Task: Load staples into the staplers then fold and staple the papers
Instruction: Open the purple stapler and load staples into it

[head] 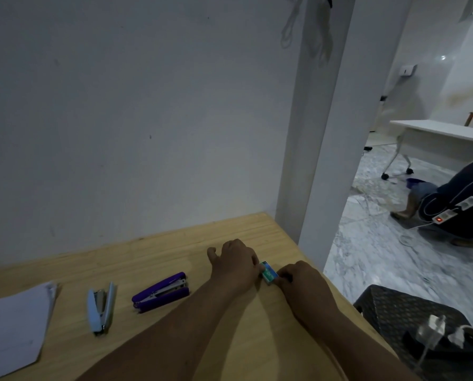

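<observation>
Two bare forearms reach across a wooden surface toward a small green staple box

The left hand and right hand each pinch one end of the box, which lies on the surface between them. To the left sit a purple stapler and a light blue stapler, both hinged open, and a stack of papers at the far left edge
</observation>
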